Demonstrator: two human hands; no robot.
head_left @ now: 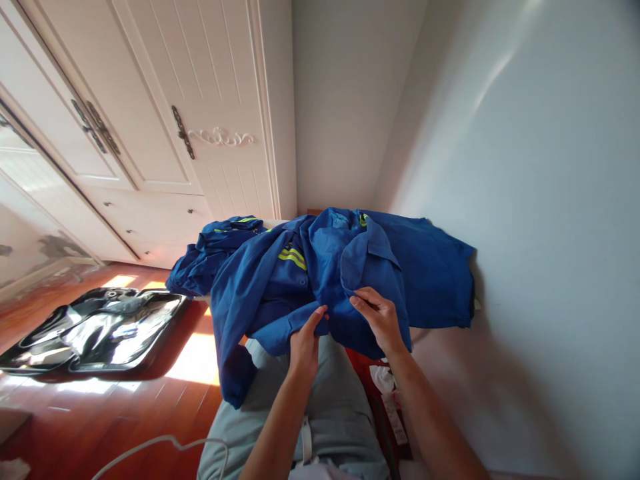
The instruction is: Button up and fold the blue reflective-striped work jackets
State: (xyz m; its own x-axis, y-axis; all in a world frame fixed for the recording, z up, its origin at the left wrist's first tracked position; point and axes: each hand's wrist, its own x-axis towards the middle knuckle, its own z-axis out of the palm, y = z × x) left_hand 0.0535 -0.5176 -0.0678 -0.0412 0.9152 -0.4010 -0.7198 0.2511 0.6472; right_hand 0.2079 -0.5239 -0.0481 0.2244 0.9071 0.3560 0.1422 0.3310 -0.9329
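A blue work jacket with yellow-green stripes lies spread before me, one sleeve hanging over the near side. My left hand is closed on a folded blue flap at the jacket's near edge, thumb on top. To its right, my right hand pinches the rounded edge of another flap between thumb and fingers. The two hands are a short way apart. More blue cloth reaches toward the wall on the right; whether it is part of the same jacket I cannot tell. The surface beneath is mostly hidden.
A bunched blue garment with similar stripes lies to the left. On the wooden floor are an open suitcase and a white cable. A white wardrobe stands behind; a pale wall is at right. White scraps lie near my leg.
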